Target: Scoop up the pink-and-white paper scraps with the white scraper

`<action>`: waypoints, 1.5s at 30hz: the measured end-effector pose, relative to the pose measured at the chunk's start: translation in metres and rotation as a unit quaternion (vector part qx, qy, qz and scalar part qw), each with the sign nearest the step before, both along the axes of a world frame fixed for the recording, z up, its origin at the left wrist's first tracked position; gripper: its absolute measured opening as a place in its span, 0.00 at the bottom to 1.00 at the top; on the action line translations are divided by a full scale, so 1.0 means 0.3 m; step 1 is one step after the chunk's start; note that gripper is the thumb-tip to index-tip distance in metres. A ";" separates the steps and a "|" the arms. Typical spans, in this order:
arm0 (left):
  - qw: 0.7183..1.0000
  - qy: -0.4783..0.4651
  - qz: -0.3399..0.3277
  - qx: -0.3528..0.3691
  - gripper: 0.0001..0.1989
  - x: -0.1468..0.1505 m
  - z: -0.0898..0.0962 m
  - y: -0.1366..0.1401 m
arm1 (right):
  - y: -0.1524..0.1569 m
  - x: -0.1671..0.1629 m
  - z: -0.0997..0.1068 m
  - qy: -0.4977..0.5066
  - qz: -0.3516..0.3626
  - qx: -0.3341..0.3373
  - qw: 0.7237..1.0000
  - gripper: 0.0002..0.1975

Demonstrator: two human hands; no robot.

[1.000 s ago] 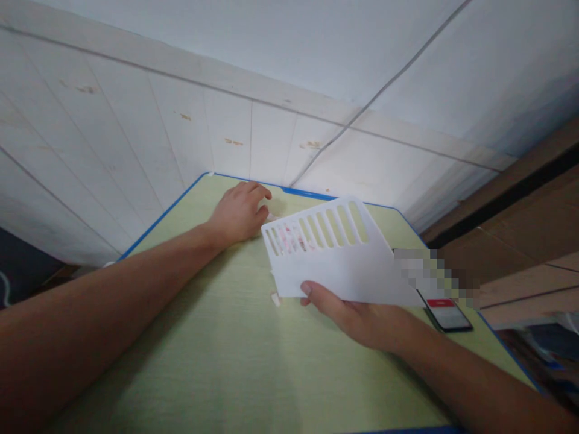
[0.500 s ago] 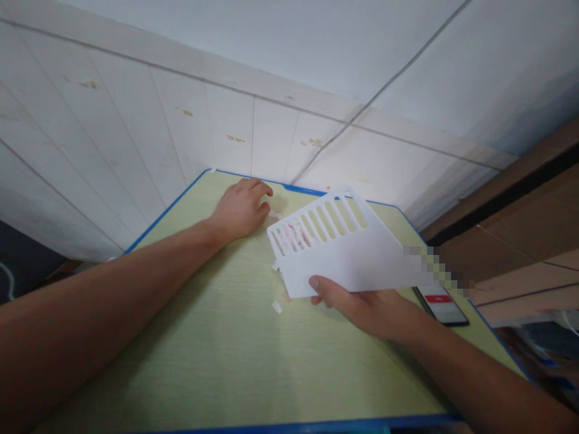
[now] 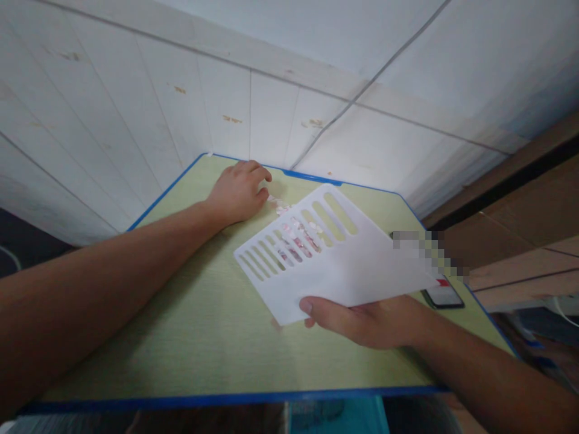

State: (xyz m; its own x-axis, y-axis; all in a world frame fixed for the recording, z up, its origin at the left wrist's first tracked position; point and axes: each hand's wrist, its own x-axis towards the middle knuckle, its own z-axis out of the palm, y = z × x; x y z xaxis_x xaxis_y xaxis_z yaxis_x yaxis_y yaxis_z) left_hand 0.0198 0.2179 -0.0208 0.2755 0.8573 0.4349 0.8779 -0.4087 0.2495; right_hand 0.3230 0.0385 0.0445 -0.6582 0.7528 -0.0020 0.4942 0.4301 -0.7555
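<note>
A green, blue-edged table (image 3: 203, 343) is standing against a white panelled wall (image 3: 217, 78), with a grey cable (image 3: 371, 81) slanting down to its far edge. A phone (image 3: 446, 297) is lying by its right edge, and a turquoise object (image 3: 341, 419) is showing below its near edge. Over the table's middle, a white card (image 3: 344, 277) is tilting, its rounded slots varying in width and framing pinkish scraps (image 3: 284, 210). The right hand (image 3: 362, 319) is pinching the card between thumb and fingers; toward the table's far edge, the left hand (image 3: 239, 190) is curving half open, gripping nothing visible
</note>
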 end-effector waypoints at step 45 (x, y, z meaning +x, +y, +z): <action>0.995 0.013 0.050 -0.089 0.28 0.034 0.048 -0.035 | -0.034 -0.055 -0.040 0.038 0.048 -0.036 0.997 0.18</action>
State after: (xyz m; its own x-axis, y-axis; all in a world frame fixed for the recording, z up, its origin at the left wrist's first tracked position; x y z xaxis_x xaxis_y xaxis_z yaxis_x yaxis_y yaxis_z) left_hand 0.0299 0.2074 -0.0063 0.1935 0.9438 0.2679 0.9190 -0.2700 0.2872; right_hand 0.3065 0.0282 0.0324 -0.7279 0.6857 -0.0007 0.3931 0.4165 -0.8198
